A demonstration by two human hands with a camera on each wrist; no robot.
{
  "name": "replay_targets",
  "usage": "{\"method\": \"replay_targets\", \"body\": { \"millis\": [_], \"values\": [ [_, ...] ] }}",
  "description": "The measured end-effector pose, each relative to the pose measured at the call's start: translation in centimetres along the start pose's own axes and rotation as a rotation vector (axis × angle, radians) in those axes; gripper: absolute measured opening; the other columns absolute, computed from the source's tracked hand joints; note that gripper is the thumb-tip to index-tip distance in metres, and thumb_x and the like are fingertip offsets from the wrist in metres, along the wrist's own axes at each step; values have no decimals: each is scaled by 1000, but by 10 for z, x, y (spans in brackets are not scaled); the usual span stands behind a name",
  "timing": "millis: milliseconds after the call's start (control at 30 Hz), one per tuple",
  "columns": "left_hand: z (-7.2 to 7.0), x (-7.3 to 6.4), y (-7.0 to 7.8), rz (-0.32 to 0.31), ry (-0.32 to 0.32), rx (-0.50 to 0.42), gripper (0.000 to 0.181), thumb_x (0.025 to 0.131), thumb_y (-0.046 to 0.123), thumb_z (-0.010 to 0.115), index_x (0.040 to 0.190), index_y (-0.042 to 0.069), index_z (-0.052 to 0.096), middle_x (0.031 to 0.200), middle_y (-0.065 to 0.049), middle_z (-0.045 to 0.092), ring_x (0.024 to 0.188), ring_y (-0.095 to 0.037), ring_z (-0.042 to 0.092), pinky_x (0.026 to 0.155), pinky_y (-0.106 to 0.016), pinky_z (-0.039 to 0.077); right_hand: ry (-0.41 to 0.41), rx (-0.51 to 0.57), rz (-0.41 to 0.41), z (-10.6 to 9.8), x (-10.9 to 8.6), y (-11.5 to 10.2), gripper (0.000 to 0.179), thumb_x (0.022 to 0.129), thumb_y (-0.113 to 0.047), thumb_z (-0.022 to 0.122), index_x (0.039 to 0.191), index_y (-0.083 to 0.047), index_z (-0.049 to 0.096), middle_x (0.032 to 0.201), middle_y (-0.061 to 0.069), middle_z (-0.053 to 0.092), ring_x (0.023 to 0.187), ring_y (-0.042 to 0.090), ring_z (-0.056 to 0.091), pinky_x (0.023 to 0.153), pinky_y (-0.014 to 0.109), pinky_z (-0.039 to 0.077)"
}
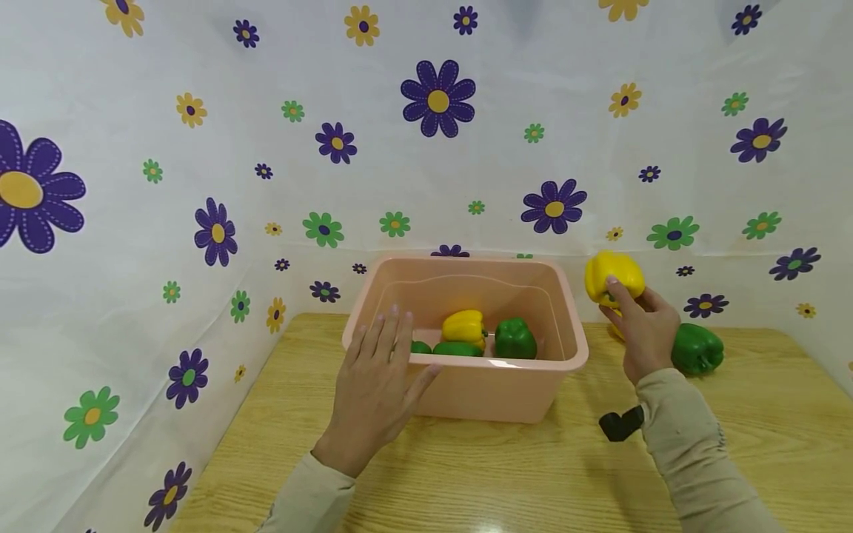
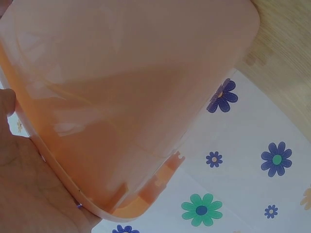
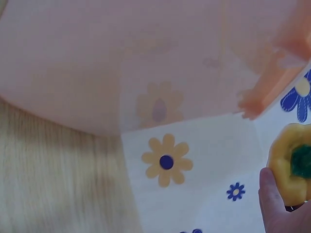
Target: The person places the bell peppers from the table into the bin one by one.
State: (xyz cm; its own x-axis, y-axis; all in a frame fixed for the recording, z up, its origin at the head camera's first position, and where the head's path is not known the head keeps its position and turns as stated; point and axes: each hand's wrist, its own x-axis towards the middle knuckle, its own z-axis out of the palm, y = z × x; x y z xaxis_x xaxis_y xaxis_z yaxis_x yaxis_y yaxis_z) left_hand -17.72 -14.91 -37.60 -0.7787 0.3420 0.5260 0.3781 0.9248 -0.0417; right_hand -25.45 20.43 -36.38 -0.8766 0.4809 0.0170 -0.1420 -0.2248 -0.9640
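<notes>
A pink plastic bin (image 1: pixel 480 389) stands on the table. Inside it lie a yellow bell pepper (image 1: pixel 463 326), a green bell pepper (image 1: pixel 515 339) and other green pieces partly hidden by the front wall. My left hand (image 1: pixel 373 385) rests on the bin's front left rim, its fingers straight; the left wrist view shows the palm against the rim (image 2: pixel 63 177). Right of the bin, my right hand (image 1: pixel 649 329) holds another yellow bell pepper (image 1: pixel 614 275) up off the table. In the right wrist view the thumb presses this pepper (image 3: pixel 286 189) beside its green stem.
A green bell pepper (image 1: pixel 697 349) sits on the wooden table (image 1: pixel 746 437), right of my right hand. Something yellow (image 1: pixel 616 323) shows partly behind that hand. A white flowered sheet (image 1: pixel 506 170) hangs behind and left of the table. A black piece (image 1: pixel 621 424) sticks out by my right cuff.
</notes>
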Motion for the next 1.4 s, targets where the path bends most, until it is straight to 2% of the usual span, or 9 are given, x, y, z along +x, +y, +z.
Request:
{"method": "replay_targets", "body": {
  "millis": [133, 367, 633, 900, 1267, 1400],
  "values": [
    [0, 0, 0, -3, -2, -1, 79, 104, 60, 37, 156, 1, 35, 160, -20, 35, 147, -37, 35, 120, -53, 25, -33, 60, -52, 7, -7, -6, 71, 86, -35, 82, 143, -3, 55, 123, 5, 56, 114, 23, 62, 82, 23, 56],
    [1, 0, 0, -1, 0, 4, 80, 104, 61, 32, 156, 1, 34, 160, -20, 36, 146, -37, 35, 120, -53, 26, -116, 108, -101, 16, -17, -12, 69, 87, -33, 80, 145, -8, 54, 140, 12, 54, 125, 27, 58, 85, 24, 55],
    [0, 0, 0, -3, -8, 5, 79, 104, 60, 37, 157, 1, 34, 160, -20, 35, 146, -37, 35, 120, -52, 26, -194, 87, -151, 24, -26, -15, 67, 91, -31, 77, 147, -7, 52, 134, 9, 53, 124, 27, 59, 88, 26, 55],
    [0, 0, 1, -2, -5, 6, 79, 102, 58, 44, 156, 0, 34, 160, -20, 36, 146, -37, 35, 120, -52, 26, -318, 103, -168, 27, -32, -15, 65, 91, -26, 77, 147, -4, 51, 135, 10, 54, 125, 26, 57, 92, 30, 53],
    [2, -1, -1, 6, 8, 3, 79, 104, 60, 36, 156, 1, 36, 160, -20, 36, 145, -38, 37, 120, -52, 27, -404, 99, -189, 27, -32, -8, 61, 94, -19, 74, 146, 1, 50, 134, 12, 53, 119, 23, 62, 94, 34, 53],
    [2, -1, -1, 3, 3, 4, 78, 104, 59, 37, 156, 1, 36, 160, -20, 36, 146, -37, 37, 120, -52, 26, -428, 84, -200, 27, -30, -7, 62, 95, -17, 73, 148, 1, 47, 136, 12, 52, 117, 21, 64, 94, 32, 53]
  ]
}}
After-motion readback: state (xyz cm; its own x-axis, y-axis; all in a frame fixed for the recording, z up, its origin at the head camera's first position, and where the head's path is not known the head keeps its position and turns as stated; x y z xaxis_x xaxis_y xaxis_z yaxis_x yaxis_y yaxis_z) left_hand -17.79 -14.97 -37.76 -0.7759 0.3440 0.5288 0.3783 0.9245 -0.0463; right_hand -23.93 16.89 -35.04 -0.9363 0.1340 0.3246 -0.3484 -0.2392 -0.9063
